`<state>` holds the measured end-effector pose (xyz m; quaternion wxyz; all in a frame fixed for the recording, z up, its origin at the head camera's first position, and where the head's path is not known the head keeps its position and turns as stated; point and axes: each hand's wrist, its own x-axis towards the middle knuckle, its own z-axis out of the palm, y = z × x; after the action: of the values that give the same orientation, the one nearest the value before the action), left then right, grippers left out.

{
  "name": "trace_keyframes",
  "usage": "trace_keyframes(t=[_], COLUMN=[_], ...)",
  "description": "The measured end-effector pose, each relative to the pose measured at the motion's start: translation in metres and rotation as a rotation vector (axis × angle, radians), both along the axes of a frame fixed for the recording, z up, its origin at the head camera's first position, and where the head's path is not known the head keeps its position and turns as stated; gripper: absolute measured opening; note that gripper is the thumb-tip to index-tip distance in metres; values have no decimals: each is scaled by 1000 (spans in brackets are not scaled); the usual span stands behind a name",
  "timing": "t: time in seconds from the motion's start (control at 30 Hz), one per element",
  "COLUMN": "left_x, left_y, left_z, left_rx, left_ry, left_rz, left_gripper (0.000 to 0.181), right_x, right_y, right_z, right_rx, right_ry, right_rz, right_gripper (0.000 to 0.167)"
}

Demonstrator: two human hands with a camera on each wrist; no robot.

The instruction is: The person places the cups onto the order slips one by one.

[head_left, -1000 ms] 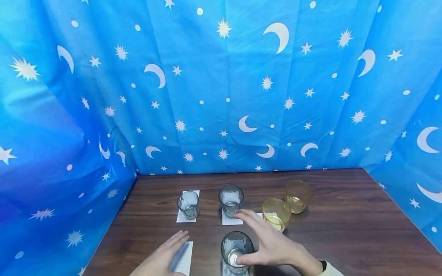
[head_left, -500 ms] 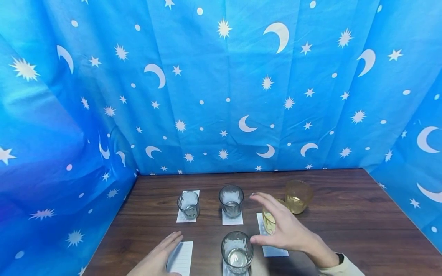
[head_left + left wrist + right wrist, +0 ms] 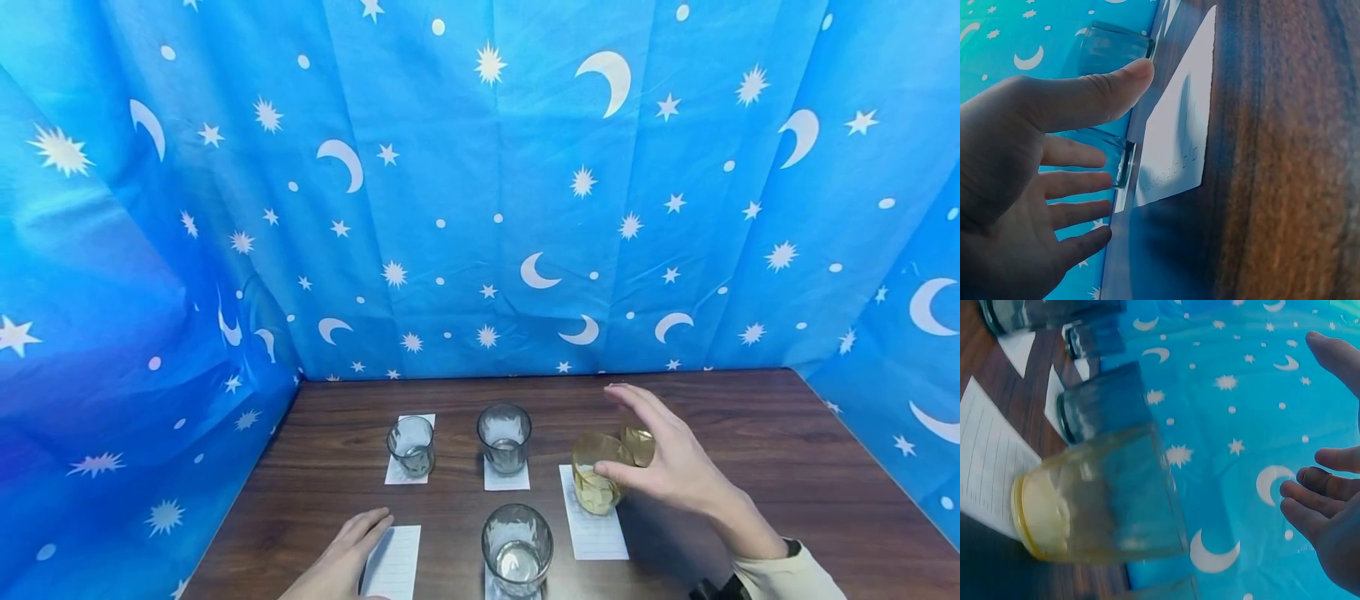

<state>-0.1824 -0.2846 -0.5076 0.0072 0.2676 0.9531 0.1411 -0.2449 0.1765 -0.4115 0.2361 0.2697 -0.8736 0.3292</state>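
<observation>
My right hand [image 3: 671,462], fingers spread and holding nothing, is over the right side of the table. Behind and below it are two amber glasses. The front amber glass [image 3: 592,496] stands on a lined paper slip [image 3: 602,542]; the rear amber glass [image 3: 636,446] is largely hidden by the hand. In the right wrist view the front amber glass [image 3: 1104,500] appears apart from the fingers. My left hand [image 3: 341,554], fingers straight, is beside another lined slip [image 3: 395,562] at front left. The left wrist view shows this slip [image 3: 1175,137] beyond the thumb.
Three grey glasses stand on white slips: a back left glass [image 3: 411,447], a back middle glass [image 3: 503,439] and a front middle glass [image 3: 516,550]. A blue curtain [image 3: 465,167] with moons and stars surrounds the brown wooden table [image 3: 750,442].
My right hand has moved right and away from the front middle grey glass, past the front amber glass towards the rear one. The left hand has shifted slightly left. The glasses keep their places.
</observation>
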Motion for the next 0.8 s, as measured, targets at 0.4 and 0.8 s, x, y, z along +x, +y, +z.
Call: trace_keyframes(t=[0.4,0.8], left_x=[3,1], left_y=[-5,-5], left_z=[-5,-5], left_rx=[4,-1], left_ry=[-49,-152], left_rz=[21,57], left_gripper=[110,115], right_x=[-21,-34], right_y=[29,47], right_z=[-6,-11], right_rx=[-102,-95], right_ry=[7,-114], right_rz=[-83,-134], right_gripper=[85,80])
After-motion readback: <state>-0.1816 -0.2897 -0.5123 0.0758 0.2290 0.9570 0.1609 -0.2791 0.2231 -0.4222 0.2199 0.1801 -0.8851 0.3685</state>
